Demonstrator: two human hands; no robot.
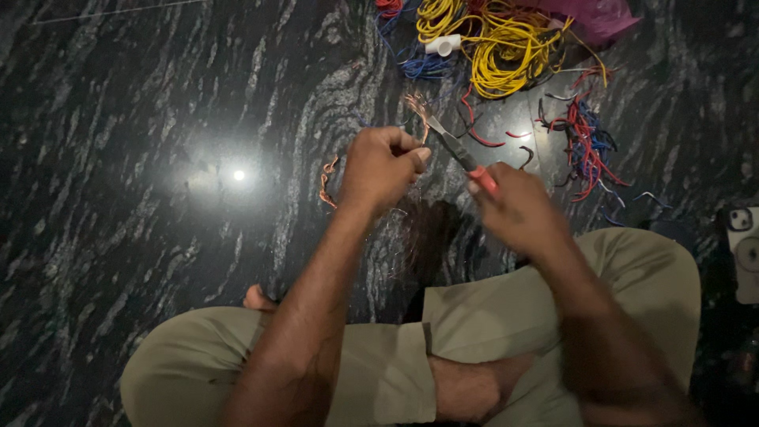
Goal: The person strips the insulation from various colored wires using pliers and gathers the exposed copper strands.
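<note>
Hands meet above a dark, white-veined stone floor [158, 237], where a person sits cross-legged in khaki trousers [506, 316]. The left hand [383, 168] is curled into a tight fist, its grip shut on a thin wire [417, 111] whose frayed copper strands splay out just past the knuckles. The right hand [518, 209] is wrapped around the red handle of a slim cutting tool [457, 150], its grip closed on it; the dark metal blade angles up and left, with its tip right at the bare copper end near the left thumb. Whether the blade touches the strands cannot be told.

Just left of the left wrist lies a small twist of stripped copper [327, 180] on the floor. Farther out, beyond both hands, sits a tangle of yellow wire [498, 47], with a small white plastic fitting [443, 45] at its edge and blue wire [423, 67] beside it. To the right lies a bundle of red and blue wire scraps [585, 138]. A phone [743, 253] rests at the right edge, near the knee.
</note>
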